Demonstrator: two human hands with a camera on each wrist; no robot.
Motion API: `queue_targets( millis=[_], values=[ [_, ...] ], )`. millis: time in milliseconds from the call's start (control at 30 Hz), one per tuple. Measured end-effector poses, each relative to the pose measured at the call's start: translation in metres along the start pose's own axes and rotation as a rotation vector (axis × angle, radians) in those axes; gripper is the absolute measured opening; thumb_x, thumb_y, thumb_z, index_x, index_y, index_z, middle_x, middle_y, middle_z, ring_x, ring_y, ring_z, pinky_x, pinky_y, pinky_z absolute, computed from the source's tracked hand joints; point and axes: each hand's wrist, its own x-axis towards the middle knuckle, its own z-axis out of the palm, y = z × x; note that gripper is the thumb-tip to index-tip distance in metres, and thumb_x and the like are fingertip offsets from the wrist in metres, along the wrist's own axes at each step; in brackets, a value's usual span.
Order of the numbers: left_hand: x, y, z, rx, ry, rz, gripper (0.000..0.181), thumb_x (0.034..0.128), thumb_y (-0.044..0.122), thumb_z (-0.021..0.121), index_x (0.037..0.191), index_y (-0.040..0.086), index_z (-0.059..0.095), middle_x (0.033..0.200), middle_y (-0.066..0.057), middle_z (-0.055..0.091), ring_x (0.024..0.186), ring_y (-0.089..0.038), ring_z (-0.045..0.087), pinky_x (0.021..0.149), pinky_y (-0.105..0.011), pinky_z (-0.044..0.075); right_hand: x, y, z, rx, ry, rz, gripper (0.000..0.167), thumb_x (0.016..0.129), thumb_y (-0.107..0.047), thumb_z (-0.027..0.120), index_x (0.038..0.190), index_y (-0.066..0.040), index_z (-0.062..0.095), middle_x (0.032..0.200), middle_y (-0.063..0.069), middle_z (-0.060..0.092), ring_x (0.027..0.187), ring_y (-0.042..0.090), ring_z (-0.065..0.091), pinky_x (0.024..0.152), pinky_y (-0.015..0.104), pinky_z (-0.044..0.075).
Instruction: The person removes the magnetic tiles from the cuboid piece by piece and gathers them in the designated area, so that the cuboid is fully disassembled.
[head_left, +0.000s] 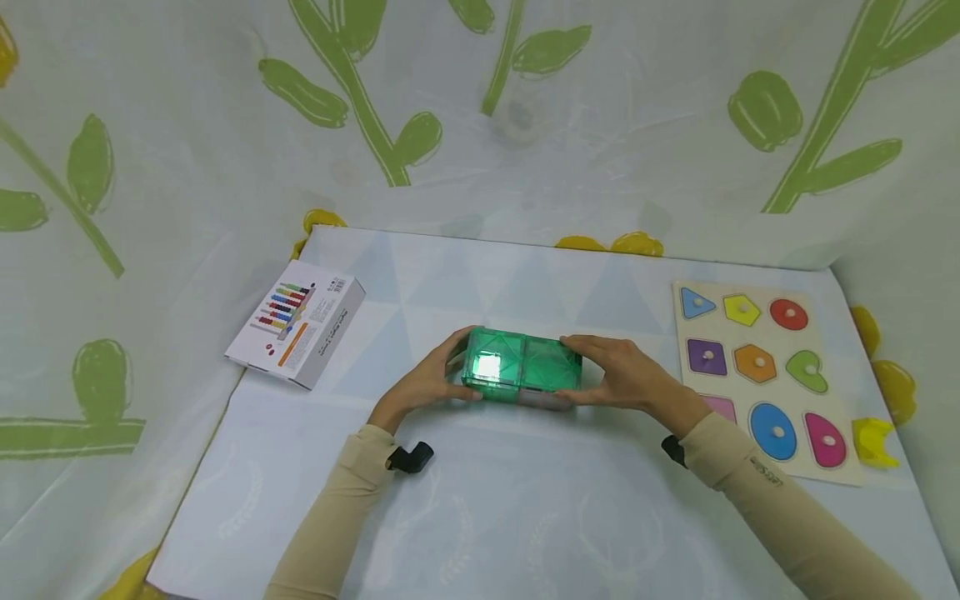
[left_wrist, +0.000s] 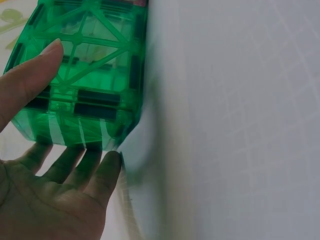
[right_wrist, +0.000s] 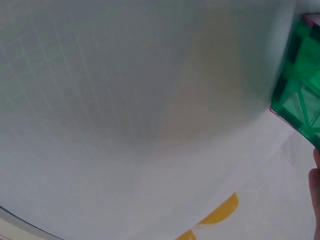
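A box-shaped block built of see-through green magnetic tiles [head_left: 522, 360] lies near the middle of the table. My left hand [head_left: 424, 381] grips its left end, thumb at the front and fingers round the back. The right end is held by my right hand [head_left: 628, 377], thumb low at the front corner and fingers at the back corner. In the left wrist view, my left thumb lies on a green tile face [left_wrist: 95, 55] with dark magnet strips along its edges. The right wrist view catches only a corner of the green block [right_wrist: 302, 95]; most of that hand is out of frame.
A white box [head_left: 300, 325] with a bead abacus picture lies at the back left. At the right lies a wooden shape puzzle board [head_left: 765, 321] with colored knobbed pieces. A yellow piece [head_left: 873, 442] sits beside it near the table's right edge.
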Motion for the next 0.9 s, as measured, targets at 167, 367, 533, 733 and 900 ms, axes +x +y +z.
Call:
queue_targets(
  millis=[167, 367, 533, 733, 900],
  values=[
    [0.0009, 0.0006, 0.0002, -0.001, -0.006, 0.005, 0.110, 0.0746, 0.006, 0.087, 0.160, 0.026, 0.021, 0.170, -0.005, 0.016, 0.157, -0.038, 0.013, 0.125, -0.056, 0.022, 0.0015, 0.0030, -0.0019, 0.029, -0.004, 0.006, 0.077, 0.067, -0.037, 0.092, 0.130, -0.001, 0.065, 0.126, 0.016, 0.071, 0.115, 0.034, 0.069, 0.095, 0.050, 0.057],
    [0.0012, 0.0010, 0.0011, -0.002, -0.006, 0.003, 0.110, 0.0749, 0.009, 0.087, 0.160, 0.027, 0.021, 0.170, -0.005, 0.016, 0.157, -0.038, 0.013, 0.125, -0.057, 0.022, 0.0011, 0.0053, -0.0027, 0.032, -0.009, -0.001, 0.078, 0.067, -0.038, 0.092, 0.129, 0.000, 0.065, 0.125, 0.016, 0.071, 0.114, 0.034, 0.070, 0.093, 0.050, 0.058],
    [0.0006, -0.0008, 0.0017, -0.002, -0.007, 0.002, 0.109, 0.0753, 0.009, 0.087, 0.160, 0.025, 0.021, 0.169, -0.006, 0.016, 0.157, -0.038, 0.013, 0.125, -0.058, 0.022, 0.0016, 0.0052, -0.0037, 0.025, -0.030, -0.007, 0.077, 0.069, -0.039, 0.090, 0.130, -0.001, 0.065, 0.126, 0.016, 0.071, 0.114, 0.034, 0.070, 0.093, 0.050, 0.058],
    [-0.0002, -0.0010, 0.0002, 0.003, 0.004, -0.001, 0.108, 0.0747, 0.010, 0.087, 0.160, 0.026, 0.022, 0.169, -0.007, 0.017, 0.157, -0.039, 0.013, 0.125, -0.058, 0.022, 0.0042, 0.0044, -0.0038, 0.018, -0.020, -0.034, 0.077, 0.068, -0.039, 0.091, 0.129, -0.001, 0.066, 0.125, 0.017, 0.072, 0.113, 0.034, 0.071, 0.092, 0.048, 0.059],
    [-0.0002, 0.0007, -0.0012, -0.007, 0.011, -0.008, 0.109, 0.0730, 0.008, 0.088, 0.159, 0.028, 0.023, 0.169, -0.006, 0.017, 0.158, -0.037, 0.011, 0.125, -0.058, 0.021, 0.0066, 0.0012, -0.0079, 0.063, -0.040, 0.040, 0.072, 0.071, -0.041, 0.088, 0.129, -0.002, 0.067, 0.124, 0.015, 0.072, 0.113, 0.032, 0.071, 0.094, 0.049, 0.058]
  ],
)
